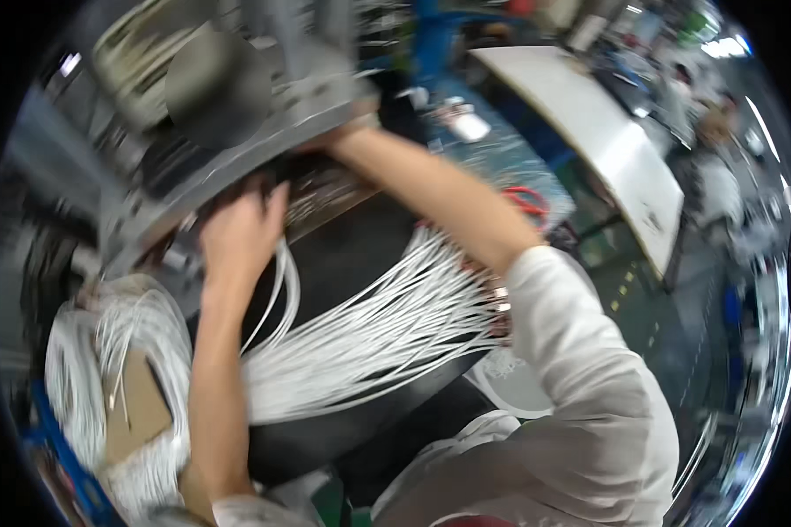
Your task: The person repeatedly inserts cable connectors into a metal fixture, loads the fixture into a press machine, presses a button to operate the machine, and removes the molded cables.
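My left hand (243, 230) reaches up under the front edge of a grey metal machine (237, 162). Its fingers are blurred and their tips are lost in shadow, so I cannot tell whether they grip anything. A few white cables (287, 285) curve up beside that hand toward the machine. My right arm stretches across to the machine's right side, where my right hand (350, 132) is mostly hidden by the frame and smeared. Between my forearms, a wide bundle of white cables (369, 338) fans out over a black surface (343, 237), its reddish-brown ends toward the right.
Coiled white cables (79, 378) lie at the left with brown cardboard (139, 408). Beyond my right arm are a red ring-shaped object (527, 202) and a white-topped table (589, 132). A whitish tray (514, 386) sits beneath the cable ends. Other people are in the far right background.
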The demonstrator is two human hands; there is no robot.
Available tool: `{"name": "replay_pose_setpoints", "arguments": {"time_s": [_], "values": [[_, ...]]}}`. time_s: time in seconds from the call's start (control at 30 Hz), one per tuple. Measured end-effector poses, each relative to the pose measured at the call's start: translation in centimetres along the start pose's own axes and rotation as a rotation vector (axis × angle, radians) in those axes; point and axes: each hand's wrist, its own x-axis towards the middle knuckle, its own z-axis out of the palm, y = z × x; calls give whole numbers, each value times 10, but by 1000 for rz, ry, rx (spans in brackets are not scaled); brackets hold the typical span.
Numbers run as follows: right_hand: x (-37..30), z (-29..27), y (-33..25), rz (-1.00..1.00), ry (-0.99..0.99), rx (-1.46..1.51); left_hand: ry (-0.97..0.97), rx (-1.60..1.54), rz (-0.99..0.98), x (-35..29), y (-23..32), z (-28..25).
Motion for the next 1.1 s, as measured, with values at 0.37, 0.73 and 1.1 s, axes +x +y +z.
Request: {"name": "replay_pose_setpoints", "arguments": {"time_s": [0.37, 0.73, 1.1], "values": [[27, 38, -9, 195, 67, -286, -45, 376, -189, -3, -16, -6], [44, 48, -6, 311, 92, -296, -27, 506, -320, -7, -24, -9], [1, 40, -214, 661, -62, -106, 133, -860, -305, -107, -55, -56]]}}
